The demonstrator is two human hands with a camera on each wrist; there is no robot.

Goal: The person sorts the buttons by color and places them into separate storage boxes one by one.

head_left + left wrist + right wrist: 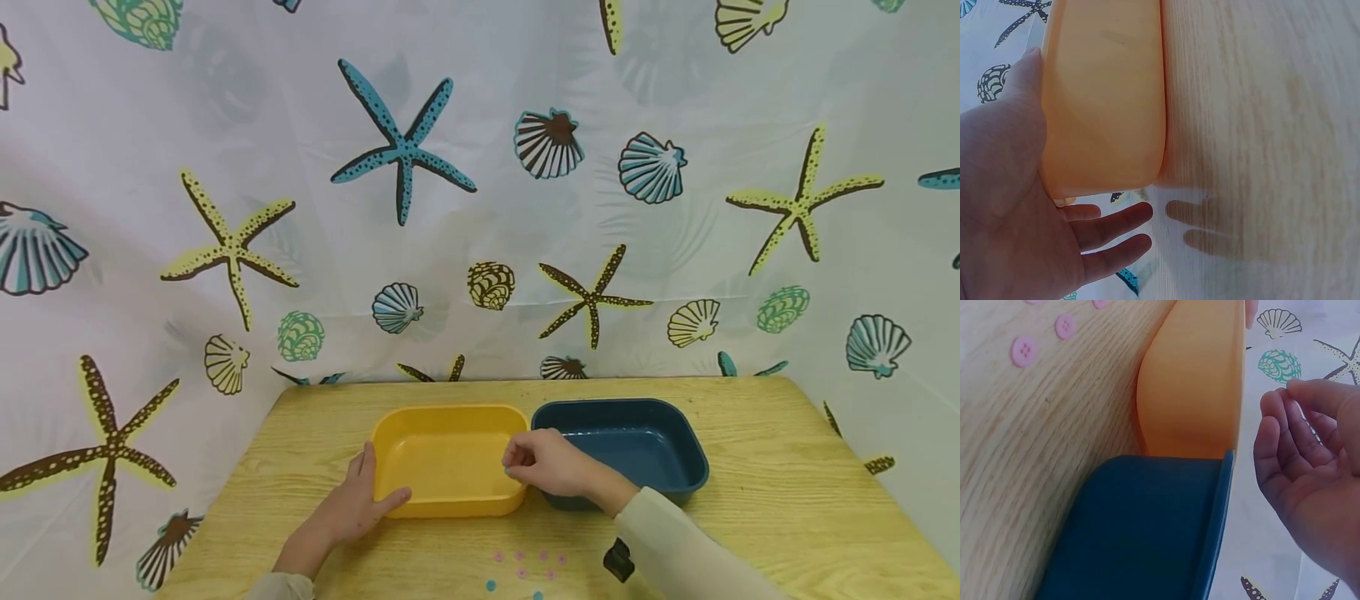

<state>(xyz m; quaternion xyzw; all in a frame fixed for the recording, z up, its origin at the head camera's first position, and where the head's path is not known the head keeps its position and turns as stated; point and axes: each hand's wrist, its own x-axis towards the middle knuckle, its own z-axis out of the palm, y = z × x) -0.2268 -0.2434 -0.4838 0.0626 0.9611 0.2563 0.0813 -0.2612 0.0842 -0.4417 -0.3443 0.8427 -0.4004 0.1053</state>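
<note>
My left hand rests against the left end of a yellow tray, its thumb at the front rim. In the left wrist view its fingers stretch out straight beside the tray's end. Over the tray's right edge, beside a dark blue tray, is my right hand. Its thumb and index finger pinch a small blue button, mostly hidden by the fingertips. In the right wrist view the other fingers are bent loosely.
Several pink buttons lie on the wooden table in front of the trays, with a blue button nearer the front edge. A small black device shows beside my right sleeve. A shell-patterned curtain surrounds the table.
</note>
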